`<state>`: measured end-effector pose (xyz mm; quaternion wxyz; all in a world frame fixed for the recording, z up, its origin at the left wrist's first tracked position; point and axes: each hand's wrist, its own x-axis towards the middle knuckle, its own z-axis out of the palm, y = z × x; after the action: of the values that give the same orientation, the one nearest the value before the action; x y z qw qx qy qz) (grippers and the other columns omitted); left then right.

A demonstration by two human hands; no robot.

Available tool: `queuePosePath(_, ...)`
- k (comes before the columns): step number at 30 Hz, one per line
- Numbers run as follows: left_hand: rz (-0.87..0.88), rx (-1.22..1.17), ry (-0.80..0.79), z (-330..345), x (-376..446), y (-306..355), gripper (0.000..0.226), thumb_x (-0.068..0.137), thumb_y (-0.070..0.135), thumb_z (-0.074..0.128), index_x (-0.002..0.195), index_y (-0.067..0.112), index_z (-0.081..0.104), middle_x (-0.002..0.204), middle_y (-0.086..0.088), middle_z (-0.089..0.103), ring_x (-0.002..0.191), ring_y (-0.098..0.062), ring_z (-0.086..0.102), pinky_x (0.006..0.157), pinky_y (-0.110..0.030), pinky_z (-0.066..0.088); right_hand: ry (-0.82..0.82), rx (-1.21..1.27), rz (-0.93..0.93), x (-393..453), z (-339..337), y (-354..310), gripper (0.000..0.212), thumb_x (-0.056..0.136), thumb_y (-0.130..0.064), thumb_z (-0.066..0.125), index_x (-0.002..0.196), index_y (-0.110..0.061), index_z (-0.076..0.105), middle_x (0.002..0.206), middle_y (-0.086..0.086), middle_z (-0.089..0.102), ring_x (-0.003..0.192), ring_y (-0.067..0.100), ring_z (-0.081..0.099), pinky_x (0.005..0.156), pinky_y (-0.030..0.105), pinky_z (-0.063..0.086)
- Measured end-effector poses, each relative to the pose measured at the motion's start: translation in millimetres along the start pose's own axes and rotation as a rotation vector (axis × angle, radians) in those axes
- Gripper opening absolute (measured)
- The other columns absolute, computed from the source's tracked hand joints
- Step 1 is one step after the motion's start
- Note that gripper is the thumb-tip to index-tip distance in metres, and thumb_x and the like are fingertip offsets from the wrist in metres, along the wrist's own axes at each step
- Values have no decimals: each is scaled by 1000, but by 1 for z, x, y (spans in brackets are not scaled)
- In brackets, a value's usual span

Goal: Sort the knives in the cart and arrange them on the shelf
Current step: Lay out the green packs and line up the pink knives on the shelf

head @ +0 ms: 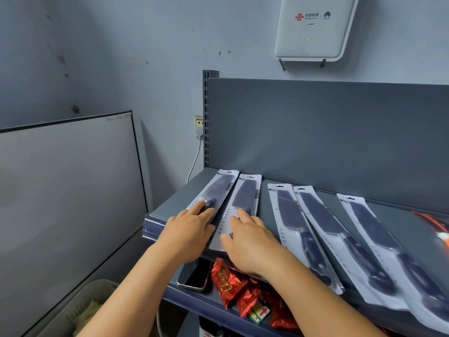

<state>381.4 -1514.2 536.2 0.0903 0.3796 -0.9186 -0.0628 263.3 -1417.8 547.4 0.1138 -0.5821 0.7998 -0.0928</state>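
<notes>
Several packaged knives with dark blades and handles on white cards lie side by side on the grey shelf (272, 188). My left hand (188, 228) rests flat on the handle end of the leftmost knife pack (220, 184). My right hand (247, 242) lies flat on the lower part of the second knife pack (245, 193). Both hands press with fingers spread; neither grips. To the right lie three more knife packs (290, 215), (325, 220), (371, 224), angled toward the front edge. The cart is not clearly in view.
A lower shelf holds a phone (194, 276) and red snack packets (233, 283). An orange-red package (435, 224) sits at the far right. A white board (68, 181) leans at the left, a pale bin (80, 310) below it. A router (313, 27) hangs on the wall.
</notes>
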Motion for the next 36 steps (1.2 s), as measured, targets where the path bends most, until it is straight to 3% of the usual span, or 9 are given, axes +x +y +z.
queuePosePath(3, 8, 8, 27, -1, -1, 0, 41, 102, 37, 29, 142, 29, 34, 152, 8, 24, 132, -21, 36, 103, -36, 32, 6, 7, -15, -3, -2, 1, 56, 100, -42, 29, 148, -15, 21, 160, -5, 3, 146, 22, 4, 115, 40, 21)
queuePosePath(8, 112, -38, 128, -5, -9, 24, 52, 100, 43, 30, 149, 28, 23, 156, 10, 18, 144, -11, 14, 114, -34, 20, 98, 49, -12, -28, -20, 21, 59, 103, -37, 28, 153, -20, 2, 161, -7, 0, 148, 14, -3, 120, 37, 8)
queuePosePath(11, 231, -98, 132, -8, -20, 60, 56, 99, 45, 35, 150, 27, 19, 158, 10, 15, 146, -10, 6, 117, -31, 11, 155, 46, 56, -47, -29, 47, 57, 103, -30, 29, 153, -22, 5, 160, -8, 2, 147, 14, -1, 120, 34, 8)
queuePosePath(15, 399, -172, 91, -4, -36, 113, 59, 97, 48, 39, 150, 28, 21, 157, 9, 15, 145, -8, 9, 114, -22, 11, 184, 49, 197, -70, -32, 88, 54, 101, -25, 33, 152, -26, 15, 159, -9, 10, 146, 17, 8, 119, 37, 16)
queuePosePath(18, 502, -150, -4, 8, -44, 140, 66, 92, 54, 46, 149, 31, 22, 157, 8, 16, 144, -9, 10, 115, -26, 12, 206, 9, 302, -82, -33, 114, 51, 100, -27, 36, 149, -25, 24, 155, -6, 21, 141, 23, 23, 115, 38, 24)
queuePosePath(22, 520, -71, -64, 25, -43, 153, 64, 91, 57, 47, 147, 39, 22, 158, 7, 9, 145, -12, 7, 116, -36, 14, 164, 2, 433, -96, -34, 139, 51, 99, -26, 34, 148, -27, 23, 154, -1, 25, 137, 30, 29, 110, 39, 29)
queuePosePath(26, 486, -102, -37, 28, -43, 154, 48, 96, 46, 44, 142, 38, 31, 156, 10, 13, 141, -15, 21, 112, -35, 24, 134, 3, 460, -97, -38, 145, 51, 99, -27, 34, 149, -27, 23, 152, 1, 29, 135, 32, 29, 108, 41, 33)
queuePosePath(31, 429, -71, -52, 17, -42, 142, 39, 100, 32, 39, 139, 32, 39, 156, 9, 15, 132, -19, 37, 104, -30, 30, 85, -65, 432, -91, -45, 143, 40, 97, -28, 38, 137, -25, 41, 139, 6, 45, 128, 31, 35, 101, 40, 38)
queuePosePath(36, 385, -37, -111, 7, -39, 136, 36, 101, 27, 35, 137, 30, 43, 152, 9, 23, 119, -21, 49, 95, -30, 37, 83, -37, 438, -86, -50, 144, 36, 97, -24, 40, 132, -30, 43, 136, 6, 40, 120, 30, 42, 96, 38, 41)
